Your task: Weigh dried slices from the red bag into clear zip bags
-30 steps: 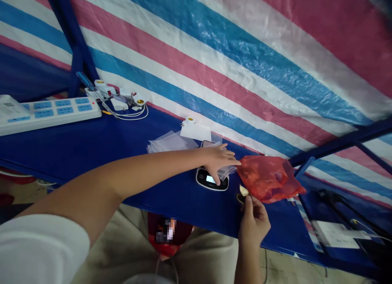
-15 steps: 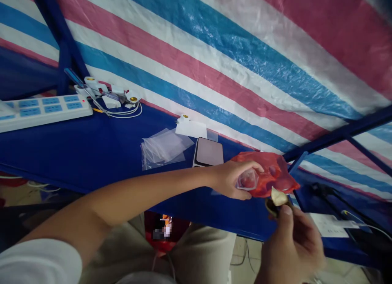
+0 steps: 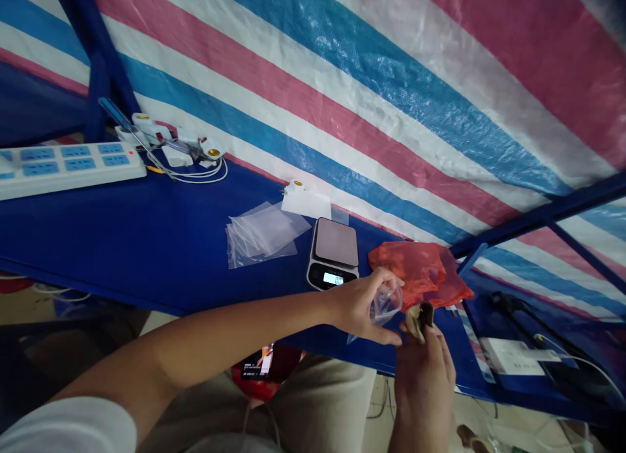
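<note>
My left hand (image 3: pixel 359 309) is closed on a small clear plastic bag (image 3: pixel 386 303), whose mouth it holds wide with thumb and fingers. Close to the bag's right side, my right hand (image 3: pixel 428 365) pinches some dried-looking pieces (image 3: pixel 415 324), pale cream and dark brown; their exact kind is unclear. A red plastic bag (image 3: pixel 415 264) lies just behind both hands. Left of it stands a digital kitchen scale (image 3: pixel 336 241), its plate bare and its display lit. My left forearm passes in front of the scale.
A pile of flat clear zip bags (image 3: pixel 264 231) lies left of the scale, near a white card (image 3: pixel 306 204). A power strip (image 3: pixel 73 166) and cables (image 3: pixel 205 176) sit at far left. A phone (image 3: pixel 259 362) rests on my lap. Striped sheeting (image 3: pixel 313 114) hangs behind the table.
My right hand has moved left with the dried pieces, up to the clear bag. My left hand has shifted slightly down and left, uncovering the scale's lit display.
</note>
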Demonstrator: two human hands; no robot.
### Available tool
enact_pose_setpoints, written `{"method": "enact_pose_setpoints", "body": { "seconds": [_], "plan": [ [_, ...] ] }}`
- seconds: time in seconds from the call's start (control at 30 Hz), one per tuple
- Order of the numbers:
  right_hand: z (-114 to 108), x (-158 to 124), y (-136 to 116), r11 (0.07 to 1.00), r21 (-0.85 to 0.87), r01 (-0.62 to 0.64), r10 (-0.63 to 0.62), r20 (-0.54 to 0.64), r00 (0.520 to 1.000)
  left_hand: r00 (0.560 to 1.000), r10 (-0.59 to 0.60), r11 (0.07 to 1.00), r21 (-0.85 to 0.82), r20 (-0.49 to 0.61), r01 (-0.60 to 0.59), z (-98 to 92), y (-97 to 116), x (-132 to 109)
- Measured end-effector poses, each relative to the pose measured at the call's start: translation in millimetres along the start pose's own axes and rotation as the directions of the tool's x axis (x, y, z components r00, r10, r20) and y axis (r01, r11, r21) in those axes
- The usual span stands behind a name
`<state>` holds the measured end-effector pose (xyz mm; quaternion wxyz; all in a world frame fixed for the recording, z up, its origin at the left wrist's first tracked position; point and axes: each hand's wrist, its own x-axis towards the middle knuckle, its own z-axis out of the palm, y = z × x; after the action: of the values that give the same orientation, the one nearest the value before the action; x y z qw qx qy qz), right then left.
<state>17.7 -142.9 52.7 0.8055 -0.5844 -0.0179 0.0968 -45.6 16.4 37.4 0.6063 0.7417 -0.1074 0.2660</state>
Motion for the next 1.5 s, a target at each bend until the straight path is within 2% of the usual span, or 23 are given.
{"method": "enact_pose_setpoints", "body": {
  "seconds": [0.13,0.23,0.3,0.43,0.6,0.7,0.83,0.9,0.93,1.0,1.07,1.13,1.17,1.23,1.4,1.5],
  "plan": [
    [8.1,-1.4,-1.2,0.988,0.060,-0.145,0.142,0.054,0.988,0.993,0.106,0.979,0.167,0.060,-0.115,-6.6,2.4,5.6],
    [9.9,-3.2,0.5,0.986,0.053,-0.156,0.151,0.100,0.984,0.990,0.109,0.961,0.244,0.094,-0.129,-12.0,5.5,8.1],
    [8.7,-4.5,2.5,0.993,0.029,-0.115,0.112,0.090,0.990,0.990,0.079,0.956,0.271,0.117,-0.109,-17.1,10.5,9.1],
    [5.2,-6.1,1.8,1.000,-0.008,0.003,-0.002,0.064,0.998,0.974,-0.060,0.914,0.404,0.218,-0.034,-30.0,28.6,14.6],
    [2.5,-5.7,-8.5,0.983,-0.108,0.150,-0.147,0.037,0.988,0.932,-0.080,0.747,0.641,0.353,-0.179,-37.8,49.7,25.0],
    [0.9,-6.0,-14.4,0.915,-0.285,0.285,-0.300,-0.012,0.954,0.918,-0.088,0.668,0.707,0.388,-0.235,-38.9,56.0,23.5],
    [1.6,-7.4,-22.7,0.692,-0.545,0.473,-0.557,0.014,0.830,0.936,-0.061,0.655,0.721,0.347,-0.225,-42.4,59.4,12.7],
    [4.5,-8.2,-29.9,0.572,-0.605,0.554,-0.638,0.096,0.764,0.948,-0.061,0.695,0.694,0.314,-0.185,-44.7,59.1,7.0],
    [6.7,-8.6,-34.6,0.494,-0.629,0.600,-0.663,0.174,0.728,0.954,-0.058,0.721,0.673,0.294,-0.164,-45.5,58.5,4.5],
    [12.1,-9.2,-45.5,0.280,-0.644,0.712,-0.693,0.377,0.614,0.967,-0.035,0.769,0.625,0.251,-0.134,-45.9,56.9,-0.2],
    [17.5,-9.0,-56.2,0.062,-0.578,0.814,-0.669,0.581,0.463,0.976,-0.007,0.797,0.590,0.217,-0.125,-44.6,55.2,-4.8],
    [20.7,-7.5,-64.6,-0.080,-0.470,0.879,-0.590,0.733,0.339,0.981,0.004,0.801,0.586,0.195,-0.120,-41.9,54.3,-9.6],
    [21.1,-6.4,-67.7,-0.122,-0.423,0.898,-0.539,0.788,0.298,0.983,0.005,0.794,0.597,0.185,-0.116,-40.2,54.3,-12.0],
    [19.3,-3.9,-72.2,-0.179,-0.358,0.917,-0.426,0.868,0.255,0.986,0.010,0.773,0.624,0.168,-0.114,-36.8,55.1,-16.1],
    [12.3,-0.9,-81.6,-0.272,-0.277,0.921,-0.193,0.954,0.230,0.984,0.068,0.784,0.602,0.164,-0.155,-31.8,56.8,-20.7],
    [14.9,-1.8,-87.5,-0.255,-0.197,0.947,-0.095,0.979,0.179,0.984,0.074,0.817,0.555,0.163,-0.153,-32.1,56.0,-21.1]
  ]
}}
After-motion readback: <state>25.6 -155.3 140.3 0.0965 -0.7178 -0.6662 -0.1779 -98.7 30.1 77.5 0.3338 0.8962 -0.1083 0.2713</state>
